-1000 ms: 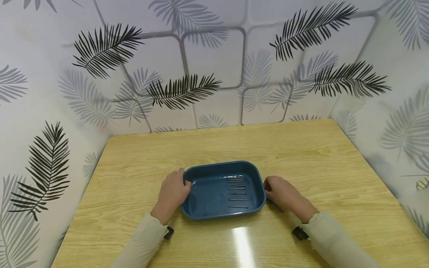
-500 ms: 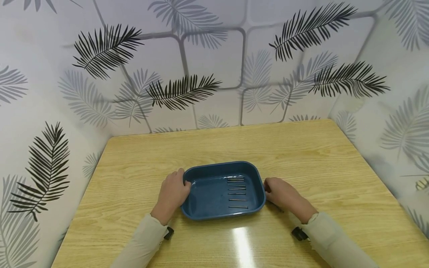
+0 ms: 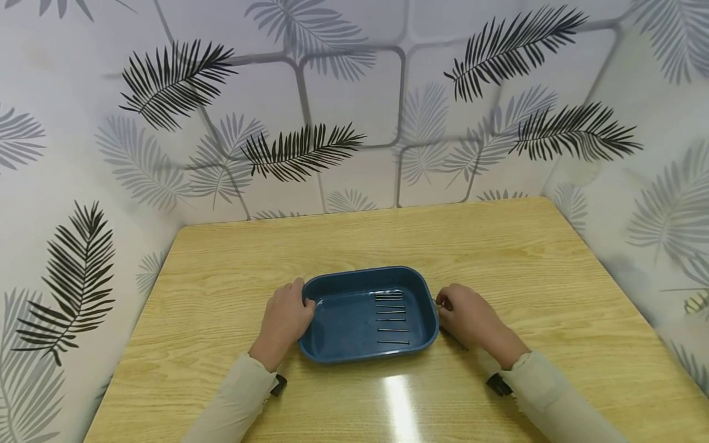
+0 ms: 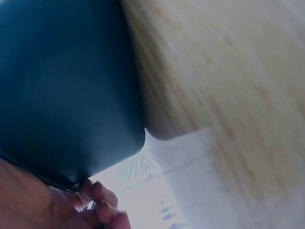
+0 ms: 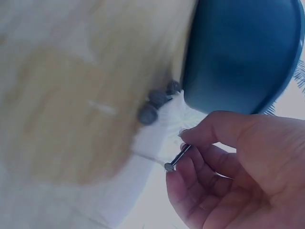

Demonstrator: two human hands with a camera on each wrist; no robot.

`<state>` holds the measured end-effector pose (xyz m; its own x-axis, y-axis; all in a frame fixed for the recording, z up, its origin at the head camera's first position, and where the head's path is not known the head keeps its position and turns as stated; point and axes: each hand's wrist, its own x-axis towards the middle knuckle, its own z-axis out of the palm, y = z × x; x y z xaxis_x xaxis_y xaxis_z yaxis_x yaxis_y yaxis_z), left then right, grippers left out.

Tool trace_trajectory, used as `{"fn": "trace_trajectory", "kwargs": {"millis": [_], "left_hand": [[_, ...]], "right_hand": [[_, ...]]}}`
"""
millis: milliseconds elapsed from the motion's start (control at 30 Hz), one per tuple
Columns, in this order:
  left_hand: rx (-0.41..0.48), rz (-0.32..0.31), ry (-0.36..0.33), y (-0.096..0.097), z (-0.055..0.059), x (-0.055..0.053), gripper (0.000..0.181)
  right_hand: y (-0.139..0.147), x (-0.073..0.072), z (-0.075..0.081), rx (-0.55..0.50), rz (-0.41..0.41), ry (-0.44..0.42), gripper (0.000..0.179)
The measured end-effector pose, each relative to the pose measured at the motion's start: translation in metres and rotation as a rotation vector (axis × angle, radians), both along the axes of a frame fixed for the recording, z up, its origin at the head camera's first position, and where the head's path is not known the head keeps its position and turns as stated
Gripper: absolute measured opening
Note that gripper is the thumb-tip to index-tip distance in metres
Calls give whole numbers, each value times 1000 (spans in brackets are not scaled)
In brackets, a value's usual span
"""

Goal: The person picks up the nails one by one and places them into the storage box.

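Observation:
A blue rectangular tray (image 3: 343, 323) sits on the table, with several thin nails (image 3: 392, 320) laid roughly parallel in a column in its right half. My left hand (image 3: 287, 314) grips the tray's left end, thumb over the rim; in the left wrist view the curled fingers (image 4: 104, 200) show at the tray's edge. Just outside the right end is my right hand (image 3: 468, 317). It pinches one nail (image 5: 179, 157) between thumb and fingers, the round head showing plainly in the right wrist view. More nails (image 5: 148, 113) lie on the table beneath that hand, mostly hidden in the head view.
The wood-grain table (image 3: 232, 258) extends around the tray on every side. Leaf-patterned walls (image 3: 354, 111) enclose it at the back and both sides. A small dark device (image 3: 498, 385) is strapped at my right wrist, and a similar one (image 3: 279, 386) at my left.
My right hand has risen slightly beside the tray's right end, and a bit of nail now shows at its fingertips. The left hand, tray and the nails inside stay put.

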<state>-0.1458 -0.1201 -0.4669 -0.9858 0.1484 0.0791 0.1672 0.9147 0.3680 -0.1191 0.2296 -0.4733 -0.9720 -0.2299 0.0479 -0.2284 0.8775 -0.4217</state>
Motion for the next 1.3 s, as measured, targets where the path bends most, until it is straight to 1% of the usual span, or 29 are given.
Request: {"fn": "trace_trajectory", "kwargs": {"millis": [133,233,367,567,667,800,1000,1167,1300], "left_hand": [[3,0,-5,1,0,0,35],[6,2,-8,1,1,0,37],[7,0,-8,1,2,1,34],[5,1,-16,1,1,0,33],[6,3,-19,1,0,-1,33],[6,6,-21,1,0,-1,33],[7,4,-20,1,-1,-1,33],[10,2,-18,0,-2,-1,33],[10,0,-22,0,-1,-1,33]], "right_hand": [[4,-3,8,-8,18,90,12],[5,-6,15,-19,24,132,15],[4,-6,25,-57,16,157,16],[-1,-4,37,-78,29,203,11],[-6,-3,44,-73,49,216,9],[-15,-1,51,-64,105,243,10],[-30,4,54,-61,187,269,13],[-46,7,54,-39,218,262,15],[-59,9,53,-8,259,265,16]]}}
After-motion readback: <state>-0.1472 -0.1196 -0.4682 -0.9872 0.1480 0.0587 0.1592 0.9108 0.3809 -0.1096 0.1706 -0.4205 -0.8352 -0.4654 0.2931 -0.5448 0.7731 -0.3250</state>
